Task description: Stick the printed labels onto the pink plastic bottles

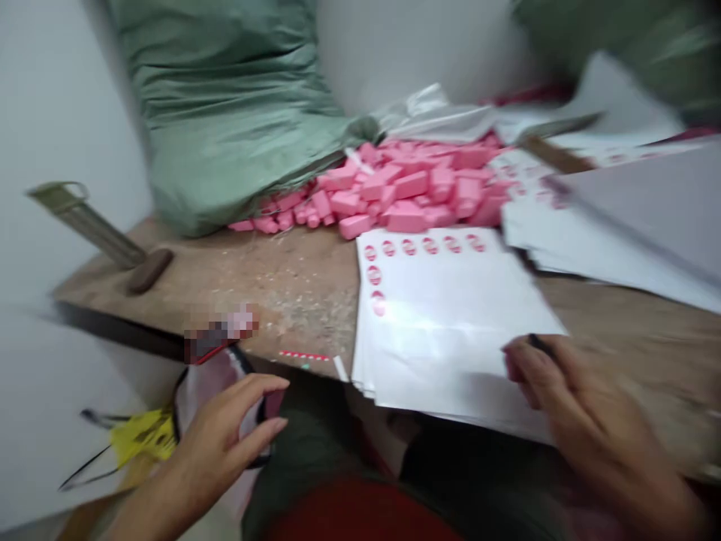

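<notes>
Pinching a small dark object (539,344), the right hand (586,428) holds its grip clamped at the edge of a white sheet stack (444,338) printed with red round labels, lying on a wooden bench (214,270). The left hand (219,443), grip apart, hovers by a pale bag (211,398) below the bench edge. Pink blocks (405,188) lie heaped against a green woven sack (225,113).

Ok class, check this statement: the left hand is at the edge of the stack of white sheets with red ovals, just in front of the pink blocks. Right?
Not quite: the head view shows the right hand there, not the left. The rest stands: the white sheets with red ovals lie just in front of the pink blocks.
</notes>
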Available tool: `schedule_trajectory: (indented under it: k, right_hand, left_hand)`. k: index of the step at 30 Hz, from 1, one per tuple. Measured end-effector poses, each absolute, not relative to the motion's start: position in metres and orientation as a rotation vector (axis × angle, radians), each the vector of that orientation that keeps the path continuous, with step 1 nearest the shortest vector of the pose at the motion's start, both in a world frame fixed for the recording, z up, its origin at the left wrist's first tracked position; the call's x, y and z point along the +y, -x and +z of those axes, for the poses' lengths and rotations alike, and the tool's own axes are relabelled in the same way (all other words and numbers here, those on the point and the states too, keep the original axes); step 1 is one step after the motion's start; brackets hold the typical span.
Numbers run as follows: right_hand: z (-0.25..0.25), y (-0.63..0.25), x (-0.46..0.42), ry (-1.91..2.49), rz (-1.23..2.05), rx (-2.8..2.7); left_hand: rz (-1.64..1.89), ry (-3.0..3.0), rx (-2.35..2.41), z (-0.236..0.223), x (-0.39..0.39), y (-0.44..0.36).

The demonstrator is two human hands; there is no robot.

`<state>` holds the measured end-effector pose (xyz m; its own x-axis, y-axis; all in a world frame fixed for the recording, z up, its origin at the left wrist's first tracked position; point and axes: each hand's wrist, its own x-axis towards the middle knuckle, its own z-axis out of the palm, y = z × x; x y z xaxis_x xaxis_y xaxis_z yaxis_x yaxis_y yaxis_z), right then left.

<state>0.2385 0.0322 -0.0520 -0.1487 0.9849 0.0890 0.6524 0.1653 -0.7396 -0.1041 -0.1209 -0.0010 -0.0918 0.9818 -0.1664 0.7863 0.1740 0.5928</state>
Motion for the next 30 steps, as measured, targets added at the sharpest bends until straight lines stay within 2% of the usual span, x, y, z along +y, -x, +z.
schedule_trajectory:
  k: [4,11,15,21,26,30]
  right_hand:
    - [-0.047,-0.269,0.013,1.636,0.583,-1.97]
    - [-0.073,-0.274,-0.017,1.384,0.262,-2.339]
    - [-0.076,-0.256,-0.015,1.361,0.166,-2.362]
    - [-0.065,-0.27,-0.006,1.355,0.577,-1.988]
    - [-0.057,-0.314,0.012,1.645,0.785,-1.421]
    - [-0.051,-0.331,0.031,1.692,0.953,-1.338]
  left_hand:
    - [0.7,-1.942,1.625,-0.02,-0.075,0.061]
    - [0.534,-2.03,1.524,-0.043,-0.04,0.035]
    - [0.6,-2.0,1.516,-0.04,-0.039,0.035]
    - [0.728,-1.958,1.583,-0.032,-0.031,0.028]
    - [0.992,-1.867,1.655,-0.033,-0.028,0.026]
    - [1.029,-1.749,1.597,-0.038,-0.036,0.025]
